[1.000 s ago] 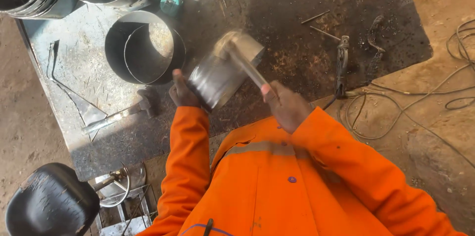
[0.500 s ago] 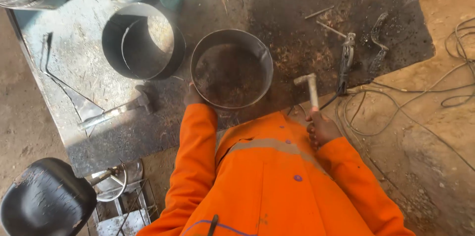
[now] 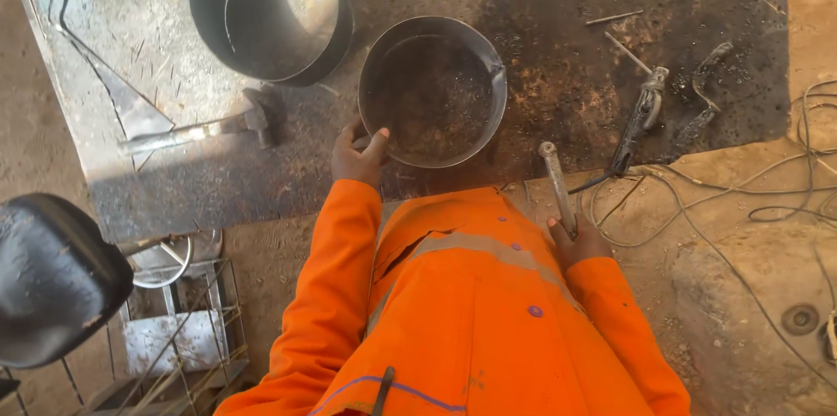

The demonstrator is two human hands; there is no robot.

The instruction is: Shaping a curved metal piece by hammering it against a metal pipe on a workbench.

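Sheet-metal ring [image 3: 433, 92] steadied on the dark steel desk [image 3: 558, 23], hammer [image 3: 556, 185] lowered between blows.
The open-ended ring stands upright near the desk's front edge; nothing lies inside it but the bare desk surface. Left hand [image 3: 359, 154] grips the near rim, fingers [image 3: 377, 142] hooked over it. Right hand [image 3: 575, 242] is closed round the hammer handle. A larger ring [image 3: 270, 10], likewise unfilled, stands behind-left, a second hammer [image 3: 214, 126] beside it. Judged step: truing the rim; a further blow calls for firm bracing.
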